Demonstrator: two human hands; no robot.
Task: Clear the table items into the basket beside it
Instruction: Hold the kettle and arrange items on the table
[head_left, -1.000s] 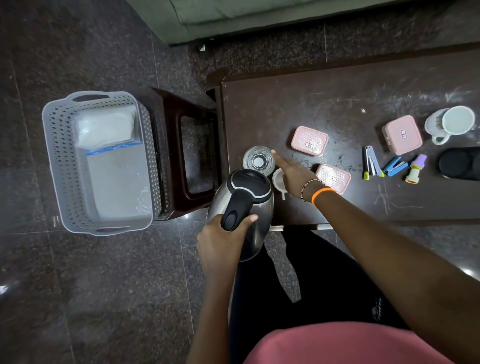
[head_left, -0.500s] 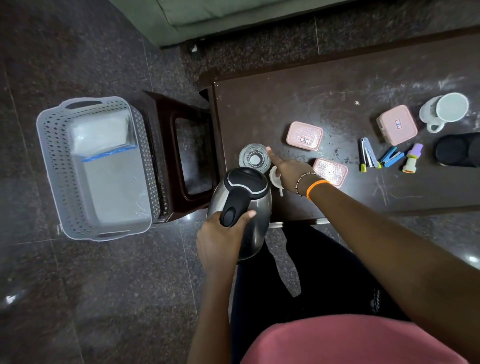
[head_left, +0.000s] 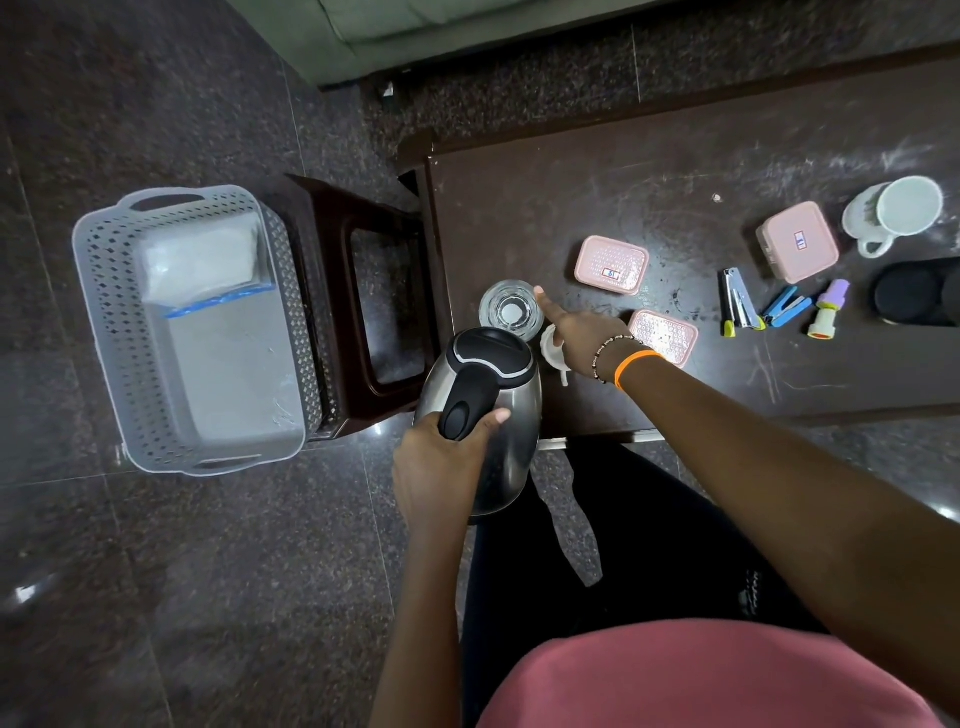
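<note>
My left hand (head_left: 441, 462) grips the black handle of a steel kettle (head_left: 514, 436) at the table's (head_left: 571, 197) near left corner. My right hand (head_left: 582, 338) lies over a small white cup (head_left: 549, 345), its index finger stretched to the rim of a clear glass (head_left: 510, 312). Whether that hand grips the cup is hidden. The grey perforated basket (head_left: 98, 312) stands on the floor to the left, with a white packet inside. Three pink boxes (head_left: 612, 265) (head_left: 665, 335) (head_left: 797, 241) lie on the table.
A dark stool (head_left: 374, 306) stands between basket and table. Farther right on the table are a white mug (head_left: 893, 210), a stapler (head_left: 737, 306), a blue clip (head_left: 784, 312), a purple stamp (head_left: 828, 309) and a black round item (head_left: 914, 293). A green sofa edge (head_left: 415, 31) runs along the top.
The view has shifted slightly. Both hands keep their places, the left on the kettle handle and the right over the white cup.
</note>
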